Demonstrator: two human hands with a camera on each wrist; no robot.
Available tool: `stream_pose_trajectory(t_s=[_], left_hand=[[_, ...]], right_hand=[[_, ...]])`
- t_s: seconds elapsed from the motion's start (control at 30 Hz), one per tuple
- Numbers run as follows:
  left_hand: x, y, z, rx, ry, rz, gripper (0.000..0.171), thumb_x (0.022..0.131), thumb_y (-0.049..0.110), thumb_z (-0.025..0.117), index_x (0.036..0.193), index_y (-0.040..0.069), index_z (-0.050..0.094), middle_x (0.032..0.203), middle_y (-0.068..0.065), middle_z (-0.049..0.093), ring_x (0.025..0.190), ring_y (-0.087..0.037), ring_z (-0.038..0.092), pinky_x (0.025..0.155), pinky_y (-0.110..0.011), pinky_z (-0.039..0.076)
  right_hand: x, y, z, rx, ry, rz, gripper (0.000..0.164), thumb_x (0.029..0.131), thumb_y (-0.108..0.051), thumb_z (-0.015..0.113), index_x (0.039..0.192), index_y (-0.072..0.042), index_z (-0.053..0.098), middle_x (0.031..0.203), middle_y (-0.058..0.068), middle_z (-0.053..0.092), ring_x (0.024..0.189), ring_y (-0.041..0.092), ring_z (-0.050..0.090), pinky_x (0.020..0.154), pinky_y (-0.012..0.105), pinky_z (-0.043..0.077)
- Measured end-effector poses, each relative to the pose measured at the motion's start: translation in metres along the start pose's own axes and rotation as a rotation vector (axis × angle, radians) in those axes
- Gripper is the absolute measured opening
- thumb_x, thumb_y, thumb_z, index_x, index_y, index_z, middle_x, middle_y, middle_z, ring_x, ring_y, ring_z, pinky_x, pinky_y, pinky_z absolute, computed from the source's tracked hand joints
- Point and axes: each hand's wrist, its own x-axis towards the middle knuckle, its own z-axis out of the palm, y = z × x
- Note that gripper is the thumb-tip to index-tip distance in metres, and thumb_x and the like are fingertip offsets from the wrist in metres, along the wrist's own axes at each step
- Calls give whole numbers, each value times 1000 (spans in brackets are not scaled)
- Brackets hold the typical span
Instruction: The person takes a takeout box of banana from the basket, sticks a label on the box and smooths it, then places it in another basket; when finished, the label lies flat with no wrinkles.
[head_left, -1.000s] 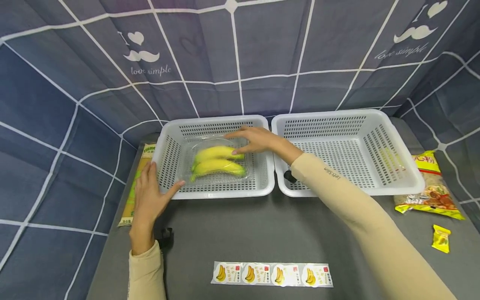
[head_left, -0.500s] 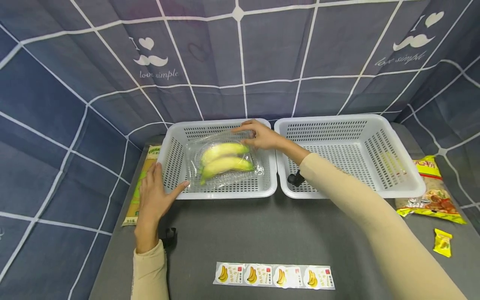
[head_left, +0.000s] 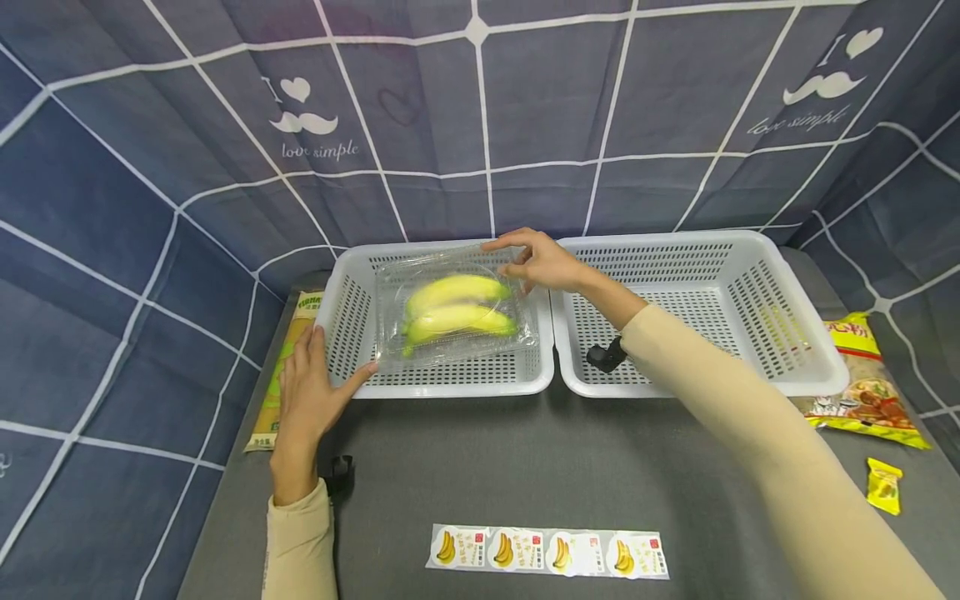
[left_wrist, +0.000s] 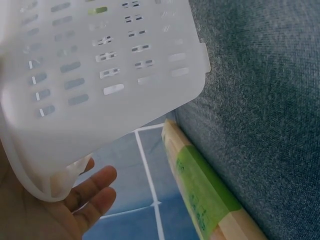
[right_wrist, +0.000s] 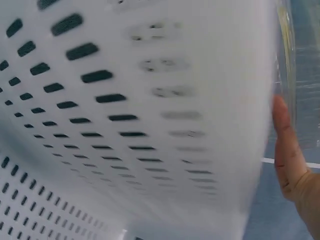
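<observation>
My right hand (head_left: 546,265) pinches the right end of a clear plastic clamshell box (head_left: 392,292), thumb and fingers at its far right corner. Two yellow-green bananas (head_left: 459,293) lie inside the box. It stands askew over the left white basket (head_left: 442,390), its right end raised near the rim. In the right wrist view, the fingers (right_wrist: 286,145) show beyond a basket wall, against the clear plastic. My left hand (head_left: 306,392) holds the left basket's near left corner, thumb over the rim and fingers outside; the left wrist view shows the rim (left_wrist: 30,187) between them.
A second white basket (head_left: 806,283) stands to the right, under my right forearm. Food bags flank the baskets, one at left (head_left: 268,417) and one at right (head_left: 873,387). A small yellow packet (head_left: 885,486) and a strip of banana stickers (head_left: 547,552) lie on the grey table.
My right hand has taken hold of the box's corner and raised it, shifting and turning the box a little to the right. The left hand has stayed at the basket corner.
</observation>
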Motion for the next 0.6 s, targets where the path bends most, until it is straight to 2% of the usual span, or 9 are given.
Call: stream_pose_trajectory(t_s=[0.1,0.33,0.6], left_hand=[[0,1,0,-2,5,1,106,81,61,68,155,1,20,156,-25,24,133,-51,31,107,-64,22],[0,1,0,1,11,5,106,81,61,69,155,1,21,156,-25,24,132,-52,32,106,-65,22],[-1,2,-1,8,1,8,107,81,62,67,154,0,21,156,-26,23,134,-52,30,106,-65,22]], right_hand=[[-8,-6,-6,-6,22,-8,42,95,-5,62,135,-15,60,144,10,37,86,29,62,63,45,59],[-21,-11,-17,22,28,-5,43,95,-5,60,136,-16,59,140,10,39,78,29,60,64,46,59],[-35,-19,-25,82,49,9,46,95,-3,58,139,-16,56,140,11,39,92,30,58,66,44,60]])
